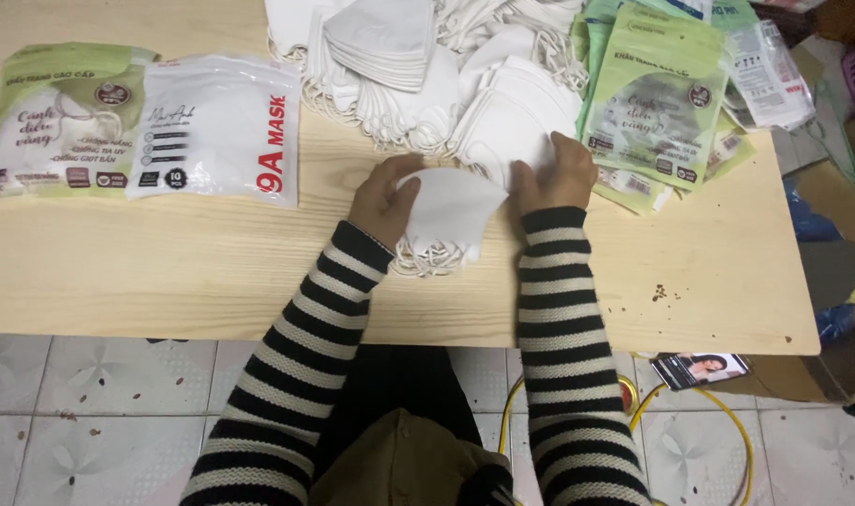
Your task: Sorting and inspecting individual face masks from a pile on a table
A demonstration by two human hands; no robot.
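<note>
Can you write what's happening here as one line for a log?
left hand: holds mask stack | right hand: grips stack's right edge | table: loose masks, green packs right, two packs left

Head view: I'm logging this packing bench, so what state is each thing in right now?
Left hand: gripping the small stack of white masks.
Right hand: pinching the stack's right corner.
Small stack of white masks: folded flat, on the wooden table.
Loose mask pile: unpacked, heaped.
Two flat packets: lying side by side.
Green packets: overlapping in a pile.
</note>
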